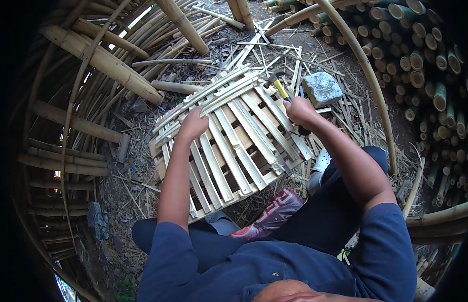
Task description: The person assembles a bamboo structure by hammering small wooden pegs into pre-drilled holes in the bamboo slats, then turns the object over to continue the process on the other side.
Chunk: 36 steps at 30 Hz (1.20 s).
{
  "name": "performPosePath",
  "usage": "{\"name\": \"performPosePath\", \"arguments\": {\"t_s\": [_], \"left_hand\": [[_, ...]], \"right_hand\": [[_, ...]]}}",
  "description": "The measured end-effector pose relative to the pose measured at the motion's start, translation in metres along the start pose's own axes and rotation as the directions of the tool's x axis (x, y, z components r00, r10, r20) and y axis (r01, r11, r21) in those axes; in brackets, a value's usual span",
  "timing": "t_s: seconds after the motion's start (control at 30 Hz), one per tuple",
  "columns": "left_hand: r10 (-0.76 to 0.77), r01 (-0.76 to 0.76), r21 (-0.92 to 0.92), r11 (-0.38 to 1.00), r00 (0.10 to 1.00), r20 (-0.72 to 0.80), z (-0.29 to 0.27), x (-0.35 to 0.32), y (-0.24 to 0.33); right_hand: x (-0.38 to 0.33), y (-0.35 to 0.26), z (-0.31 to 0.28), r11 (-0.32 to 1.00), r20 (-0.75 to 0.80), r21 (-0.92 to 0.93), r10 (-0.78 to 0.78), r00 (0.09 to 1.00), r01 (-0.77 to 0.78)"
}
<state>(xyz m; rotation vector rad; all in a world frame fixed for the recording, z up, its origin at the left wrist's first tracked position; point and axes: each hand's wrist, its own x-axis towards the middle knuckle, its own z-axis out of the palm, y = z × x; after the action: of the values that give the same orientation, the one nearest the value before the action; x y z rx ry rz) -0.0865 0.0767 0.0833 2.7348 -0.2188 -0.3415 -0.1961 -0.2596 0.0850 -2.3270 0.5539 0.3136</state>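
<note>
My right hand [300, 111] is closed round a claw hammer [281, 89] with a yellow shaft. The hammer's dark head sits over the far right corner of a slatted panel of split bamboo. My left hand [195, 124] is closed on a pale bamboo strip [229, 98] that lies crosswise over the panel's far part; its fingertips are partly hidden. Several lengthwise bamboo slats [225, 177] run from under the crosswise strips toward me, with gaps between them. Wooden boards show beneath the slats.
A squared grey stone block [322, 89] stands right of the panel. Cut bamboo poles [417, 60] are stacked at the far right. Loose bamboo strips [297, 68] litter the ground beyond. Bamboo framing [103, 65] rises on the left. A red printed sack [269, 215] lies between my legs.
</note>
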Motion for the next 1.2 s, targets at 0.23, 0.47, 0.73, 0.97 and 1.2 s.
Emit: {"name": "performPosePath", "arguments": {"t_s": [0.23,0.47,0.73,0.97,1.2], "left_hand": [[0.189,-0.181,0.055,0.982,0.959,-0.213,0.055,0.128,0.039],[0.227,-0.157,0.24,0.958,0.926,-0.302,0.097,0.153,0.03],[0.208,-0.145,0.216,0.966,0.929,-0.307,0.093,0.148,0.03],[0.23,-0.159,0.214,0.964,0.903,-0.364,0.094,0.149,0.032],[0.254,-0.187,0.209,0.96,0.894,-0.37,0.1,0.154,0.028]], "right_hand": [[0.033,0.013,-0.022,0.974,-0.175,-0.123,-0.212,0.961,0.193],[0.054,0.019,-0.023,0.914,-0.098,-0.253,-0.35,0.932,0.317],[0.062,0.032,-0.013,0.794,-0.077,-0.455,-0.486,0.871,0.403],[0.128,0.041,-0.071,0.442,0.054,-0.688,-0.759,0.649,0.575],[0.19,0.071,-0.064,0.215,0.149,-0.689,-0.893,0.425,0.692]]}}
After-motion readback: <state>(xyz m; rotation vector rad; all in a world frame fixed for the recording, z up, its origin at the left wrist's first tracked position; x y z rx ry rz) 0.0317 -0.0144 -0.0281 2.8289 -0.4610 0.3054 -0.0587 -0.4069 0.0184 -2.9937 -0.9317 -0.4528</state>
